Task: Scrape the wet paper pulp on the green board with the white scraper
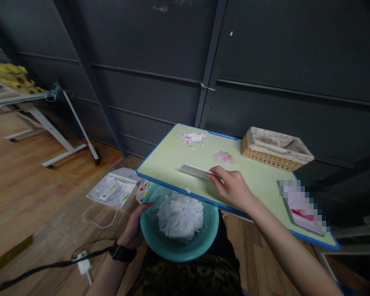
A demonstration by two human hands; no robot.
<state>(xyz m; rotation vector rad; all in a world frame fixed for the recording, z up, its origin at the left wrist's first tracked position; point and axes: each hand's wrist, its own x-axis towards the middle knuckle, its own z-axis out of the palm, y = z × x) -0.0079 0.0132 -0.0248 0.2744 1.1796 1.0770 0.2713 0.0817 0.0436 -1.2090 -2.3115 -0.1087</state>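
My left hand (133, 229) grips the rim of a teal mesh bowl (203, 238), held just under the near edge of a pale green table with a blue border (166, 158). The bowl holds a heap of white paper scraps (180, 216). My right hand (231, 185) rests on the tabletop with its fingers pinched on a flat white card (195, 170) that lies on the table near the edge. Farther back on the table lie a small pile of white and pink scraps (191, 137) and a pink smudge of scraps (223, 156).
A wicker basket (276, 149) stands at the table's back right; a blurred-out booklet (302, 205) lies at the right. On the wooden floor are a white open case (115, 189), cables with a plug (84, 265), and a white metal stand (64, 139). Behind is a dark panelled wall.
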